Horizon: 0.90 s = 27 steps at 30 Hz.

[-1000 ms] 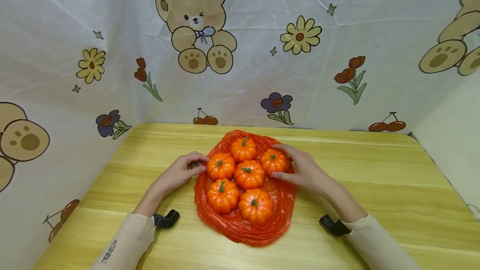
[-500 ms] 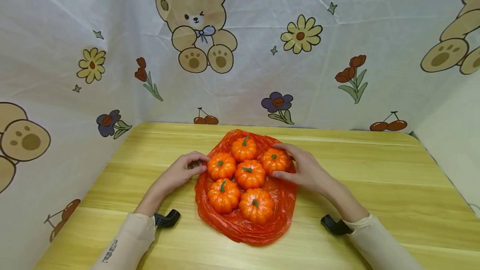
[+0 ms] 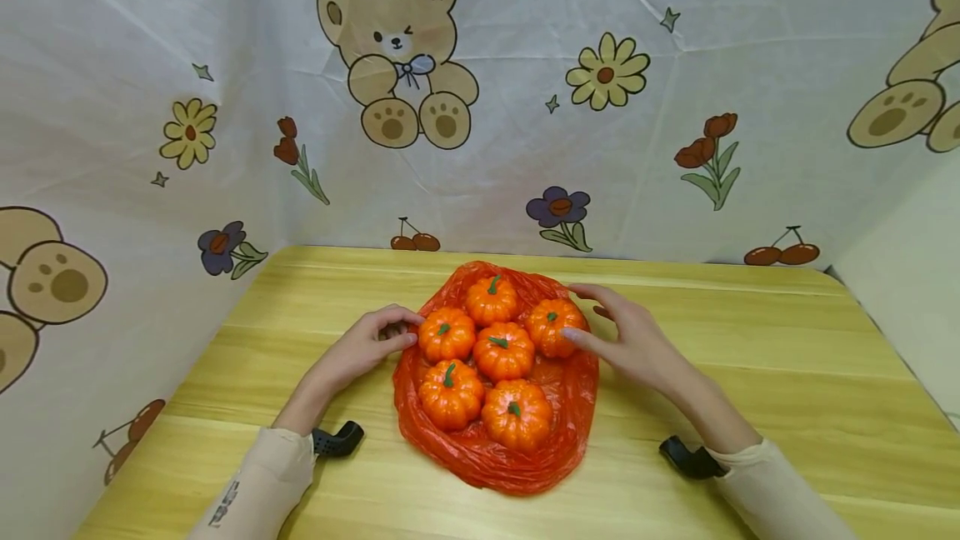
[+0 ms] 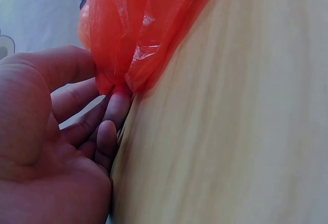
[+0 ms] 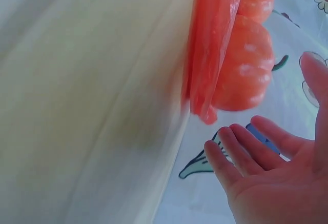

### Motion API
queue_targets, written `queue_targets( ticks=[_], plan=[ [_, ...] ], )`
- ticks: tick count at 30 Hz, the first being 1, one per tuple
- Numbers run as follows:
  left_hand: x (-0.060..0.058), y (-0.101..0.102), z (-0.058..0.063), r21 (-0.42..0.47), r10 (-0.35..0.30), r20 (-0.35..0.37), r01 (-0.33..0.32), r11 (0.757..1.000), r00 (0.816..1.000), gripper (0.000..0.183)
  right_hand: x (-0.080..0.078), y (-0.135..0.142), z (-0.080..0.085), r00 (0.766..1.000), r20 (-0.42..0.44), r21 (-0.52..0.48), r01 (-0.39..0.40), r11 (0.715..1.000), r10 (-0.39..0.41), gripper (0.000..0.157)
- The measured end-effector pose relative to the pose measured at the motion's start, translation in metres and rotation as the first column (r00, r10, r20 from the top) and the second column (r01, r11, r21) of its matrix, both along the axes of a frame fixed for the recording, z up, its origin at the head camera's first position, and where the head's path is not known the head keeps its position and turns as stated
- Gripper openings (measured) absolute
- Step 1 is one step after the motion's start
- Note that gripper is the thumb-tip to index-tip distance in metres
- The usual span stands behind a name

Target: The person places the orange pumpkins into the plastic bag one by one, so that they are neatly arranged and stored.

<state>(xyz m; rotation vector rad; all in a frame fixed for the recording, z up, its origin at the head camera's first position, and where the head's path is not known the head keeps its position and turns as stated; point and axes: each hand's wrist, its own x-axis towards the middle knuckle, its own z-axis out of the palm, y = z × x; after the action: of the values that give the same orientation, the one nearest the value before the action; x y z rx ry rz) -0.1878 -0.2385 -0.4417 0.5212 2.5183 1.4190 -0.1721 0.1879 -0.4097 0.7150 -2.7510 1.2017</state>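
Note:
Several small orange pumpkins with green stems sit in a red plastic bag (image 3: 517,477), its rim rolled down on the table. My left hand (image 3: 367,344) is at the bag's left edge beside a pumpkin (image 3: 446,336). In the left wrist view its loosely bent fingers touch the gathered film of the bag (image 4: 143,29). At the right side, my right hand (image 3: 637,344) is spread, with its thumb overlapping the rightmost pumpkin (image 3: 549,322) in the head view. The right wrist view shows that hand (image 5: 277,178) apart from the pumpkin (image 5: 246,65), holding nothing.
The wooden table (image 3: 750,340) extends on both sides of the bag. A pale cloth (image 3: 510,40) printed with bears and flowers hangs behind and to the left. Black wrist devices (image 3: 337,440) are worn at both sleeve cuffs.
My right hand has drawn back to the right from the rightmost pumpkin, its fingers wider apart. The left hand, bag and pumpkins keep their places; the head view has shifted slightly.

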Motion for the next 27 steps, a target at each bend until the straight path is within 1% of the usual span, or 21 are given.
queue_targets(
  ticks=[7, 12, 19, 23, 27],
  plan=[
    [0.000, 0.001, 0.000, 0.001, -0.004, -0.004, 0.004, 1.000, 1.000, 0.025, 0.010, 0.027, 0.001, 0.997, 0.024, 0.036, 0.077, 0.996, -0.078, 0.064],
    [0.000, 0.001, -0.001, -0.004, -0.004, -0.011, 0.004, 1.000, 1.000, 0.024, 0.018, 0.051, 0.003, 0.992, 0.024, 0.046, 0.124, 0.991, -0.126, 0.064],
    [-0.002, 0.003, -0.002, 0.008, -0.016, -0.023, 0.016, 1.000, 1.000, 0.023, 0.029, 0.089, 0.004, 0.978, 0.006, 0.107, 0.208, 0.972, -0.210, 0.067],
    [-0.002, 0.002, -0.002, 0.015, -0.017, -0.025, 0.017, 1.000, 1.000, 0.023, 0.035, 0.103, 0.003, 0.974, 0.012, 0.118, 0.223, 0.968, -0.226, 0.067],
    [-0.001, 0.001, -0.001, 0.018, -0.008, -0.024, 0.008, 1.000, 1.000, 0.022, 0.037, 0.108, 0.002, 0.974, 0.028, 0.125, 0.220, 0.968, -0.225, 0.067]
  ],
)
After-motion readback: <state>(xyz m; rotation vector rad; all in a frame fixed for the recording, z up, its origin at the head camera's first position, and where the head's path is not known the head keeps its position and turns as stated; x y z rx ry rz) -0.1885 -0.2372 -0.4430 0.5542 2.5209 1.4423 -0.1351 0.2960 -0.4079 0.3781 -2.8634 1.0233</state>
